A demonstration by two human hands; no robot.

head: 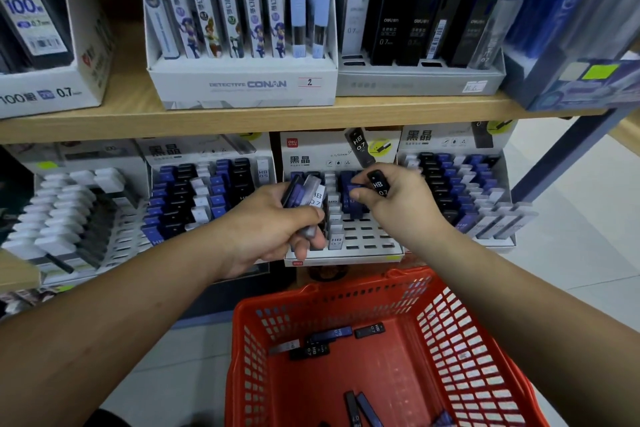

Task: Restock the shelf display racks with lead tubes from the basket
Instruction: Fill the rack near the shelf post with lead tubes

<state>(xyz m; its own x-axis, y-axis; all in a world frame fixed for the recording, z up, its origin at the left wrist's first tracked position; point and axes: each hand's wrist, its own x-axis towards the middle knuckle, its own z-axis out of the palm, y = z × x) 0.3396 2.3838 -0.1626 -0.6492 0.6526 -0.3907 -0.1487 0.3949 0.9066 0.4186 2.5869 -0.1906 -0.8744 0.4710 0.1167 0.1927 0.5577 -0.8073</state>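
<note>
Over the middle rack (363, 255), right hand (398, 204) pinches a black lead tube (378, 184) near-upright, empty slots (367, 238) just to its near side; left hand (270, 225) grips a bundle of tubes (304, 192) alongside, more lying in the basket (457, 340).

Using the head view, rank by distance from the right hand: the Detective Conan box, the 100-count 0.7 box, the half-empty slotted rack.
1. half-empty slotted rack, directly beneath the right hand.
2. Detective Conan box, upper shelf, up-left.
3. 100-count 0.7 box, upper shelf, far left.

Even indoor light, soft shadows, wide-angle bending and blur toward edges
</note>
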